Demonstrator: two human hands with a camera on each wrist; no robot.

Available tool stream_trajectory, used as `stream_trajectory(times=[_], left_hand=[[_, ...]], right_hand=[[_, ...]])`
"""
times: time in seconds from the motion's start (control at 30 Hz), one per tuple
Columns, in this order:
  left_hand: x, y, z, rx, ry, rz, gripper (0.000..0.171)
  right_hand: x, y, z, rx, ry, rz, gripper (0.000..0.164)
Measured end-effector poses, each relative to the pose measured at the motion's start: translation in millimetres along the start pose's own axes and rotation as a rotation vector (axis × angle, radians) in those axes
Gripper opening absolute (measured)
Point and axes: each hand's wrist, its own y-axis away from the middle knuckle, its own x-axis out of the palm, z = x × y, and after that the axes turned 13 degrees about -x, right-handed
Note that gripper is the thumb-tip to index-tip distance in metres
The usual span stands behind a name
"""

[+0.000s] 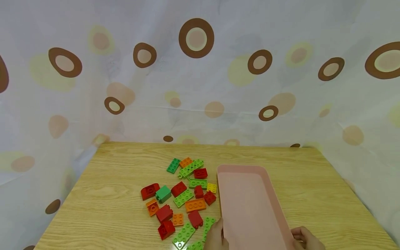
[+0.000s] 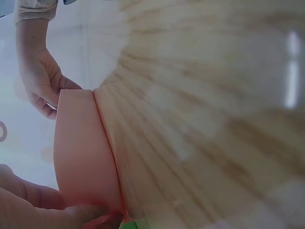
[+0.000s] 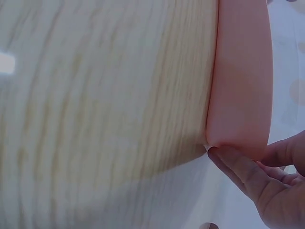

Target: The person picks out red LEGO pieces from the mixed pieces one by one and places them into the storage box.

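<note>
A pink rectangular tray [image 1: 247,198] lies on the wooden table, running away from me. My left hand [image 1: 215,236] holds its left side; in the left wrist view the fingers [image 2: 88,213] reach around the tray wall near a corner. On the opposite side my right hand [image 1: 307,239] grips the tray's edge, and in the right wrist view its thumb and fingers [image 3: 238,167] pinch a corner by the tabletop. Nothing lies on the visible part of the tray's floor. The tray's near end is cut off in the head view.
Left of the tray, toy building bricks lie scattered, among them a yellow brick [image 1: 211,188], an orange brick [image 1: 195,205], a dark green brick [image 1: 173,165] and a red brick [image 1: 150,191]. A spotted curtain [image 1: 200,86] surrounds the table [image 1: 103,194] at the back and sides.
</note>
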Motion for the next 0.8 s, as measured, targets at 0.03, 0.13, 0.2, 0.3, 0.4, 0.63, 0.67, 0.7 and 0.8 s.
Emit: stream_trajectory(times=[0.03,0.13,0.2,0.3,0.4,0.63,0.67,0.7,0.8], left_hand=[[-0.5,0.5,-0.2,-0.004,0.003,-0.002,0.049],[-2.2,4.6,-2.9,-0.041,0.097,0.006,0.051],[-5.8,9.5,-6.6,-0.084,0.153,0.007,0.051],[-19.0,19.5,-14.8,-0.119,0.204,0.047,0.052],[-45.3,29.7,-20.9,-0.017,0.105,0.098,0.047],[-122.4,40.3,-5.0,0.189,-0.294,-0.155,0.041],[-131.5,39.2,0.0,0.192,-0.346,-0.199,0.041],[-139.2,37.9,4.8,0.189,-0.395,-0.239,0.04],[-156.2,33.5,18.6,0.177,-0.501,-0.291,0.038]], right_hand=[[0.4,-0.4,1.1,-0.002,0.005,0.001,0.023],[-1.7,-1.5,7.9,-0.056,0.101,0.009,0.027],[-5.0,-3.8,14.9,-0.131,0.218,-0.032,0.031],[-10.8,-10.9,26.8,-0.239,0.361,-0.139,0.038],[-11.5,-21.3,35.5,-0.327,0.354,-0.217,0.04],[-0.4,-40.8,30.5,-0.403,0.236,-0.161,0.043],[0.9,-41.5,28.3,-0.392,0.229,-0.147,0.043],[1.6,-41.7,26.6,-0.375,0.22,-0.129,0.044],[3.4,-41.5,22.7,-0.337,0.191,-0.107,0.041]])
